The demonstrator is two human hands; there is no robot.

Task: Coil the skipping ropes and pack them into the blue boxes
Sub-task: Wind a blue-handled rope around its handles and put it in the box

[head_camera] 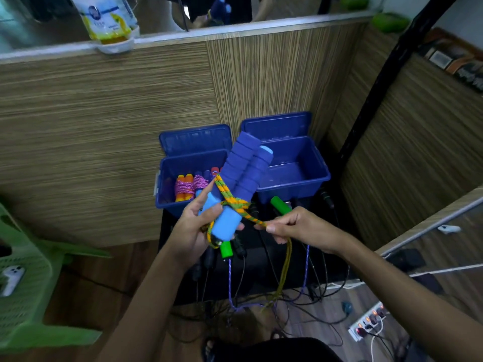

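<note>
Both forearms reach in from the bottom edge, over a dark lap and a floor tangled with black cables and a power strip with red lights. Wood-grain panels wall in the space, and a black pole slants across the right side. At the left stands a green chair with a white phone on its seat. On the dark counter sit two open blue boxes with lids leaning back: the left box holds coiled ropes with orange handles and pink cord, the right box looks empty of ropes. The left hand grips two blue handles side by side, which stand in front of both boxes and hide part of each. The right hand pinches the orange-green rope, which is looped around the handles and hangs down past the counter edge. Green handles and a purple rope lie beneath the hands. A yellow-and-white pouch sits on the ledge; its print is too blurred to read.
</note>
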